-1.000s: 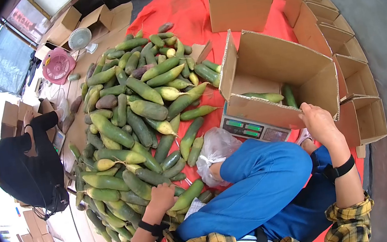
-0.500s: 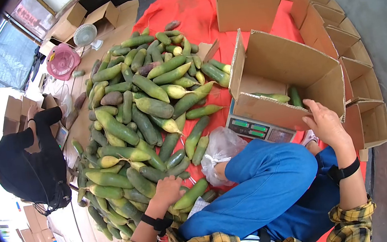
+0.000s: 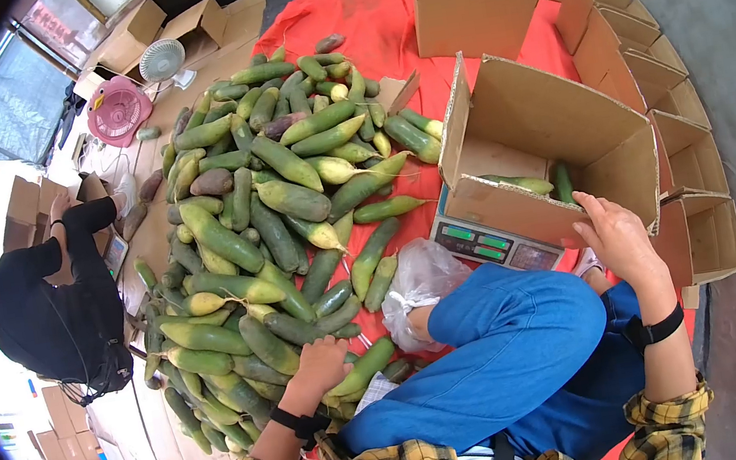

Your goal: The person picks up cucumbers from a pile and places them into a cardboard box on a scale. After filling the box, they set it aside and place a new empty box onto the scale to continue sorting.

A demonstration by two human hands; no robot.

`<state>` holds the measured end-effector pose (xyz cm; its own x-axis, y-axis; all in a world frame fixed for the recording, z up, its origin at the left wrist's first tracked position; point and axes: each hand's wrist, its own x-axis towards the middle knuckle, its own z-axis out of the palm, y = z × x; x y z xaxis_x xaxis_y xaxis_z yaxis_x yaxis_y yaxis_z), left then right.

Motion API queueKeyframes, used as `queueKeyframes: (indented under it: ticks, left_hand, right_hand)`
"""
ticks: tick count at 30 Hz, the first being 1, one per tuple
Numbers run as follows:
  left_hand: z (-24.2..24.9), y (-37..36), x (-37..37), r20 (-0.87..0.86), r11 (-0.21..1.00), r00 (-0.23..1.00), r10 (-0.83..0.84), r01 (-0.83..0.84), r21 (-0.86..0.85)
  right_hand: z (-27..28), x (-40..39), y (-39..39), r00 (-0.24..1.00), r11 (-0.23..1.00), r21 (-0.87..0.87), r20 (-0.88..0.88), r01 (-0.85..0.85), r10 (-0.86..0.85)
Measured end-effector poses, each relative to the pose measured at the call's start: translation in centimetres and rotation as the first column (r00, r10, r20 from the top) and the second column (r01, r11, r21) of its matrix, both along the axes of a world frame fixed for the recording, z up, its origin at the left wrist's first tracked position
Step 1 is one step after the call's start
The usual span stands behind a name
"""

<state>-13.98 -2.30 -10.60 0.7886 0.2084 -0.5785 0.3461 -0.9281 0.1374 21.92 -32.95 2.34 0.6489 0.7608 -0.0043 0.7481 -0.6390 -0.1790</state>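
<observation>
My left hand [image 3: 323, 366] rests low on a big heap of green radishes [image 3: 282, 162], its fingers slightly bent and apart, gripping none that I can see. At the front rim of an open cardboard box [image 3: 517, 209] is my right hand [image 3: 624, 237], fingers and thumb spread against the cardboard. That box stands on a digital scale [image 3: 496, 246] with lit green displays. Inside it lie a pale green radish [image 3: 523, 183] and a darker green radish [image 3: 562, 182]; the front wall hides part of its floor.
A knotted clear plastic bag [image 3: 419, 284] sits by my bent knee. Another open box [image 3: 476, 9] stands behind the scale, and several boxes [image 3: 707, 236] line the right side. A person in black [image 3: 56, 310] sits at the left. A fan [image 3: 162, 61] and pink basket [image 3: 118, 112] are beyond the heap.
My right hand has shifted very slightly along the box rim. My left hand stays on the heap, and the radishes have not moved.
</observation>
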Motion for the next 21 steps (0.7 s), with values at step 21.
queueKeyframes:
  ticks: [21]
  left_hand:
    - [3.5, 8.1, -2.0, 0.296, 0.870, 0.904, 0.308, -0.393, 0.298]
  right_hand:
    - [-0.8, 0.3, -0.1, 1.000, 1.000, -0.006, 0.006, -0.022, 0.022]
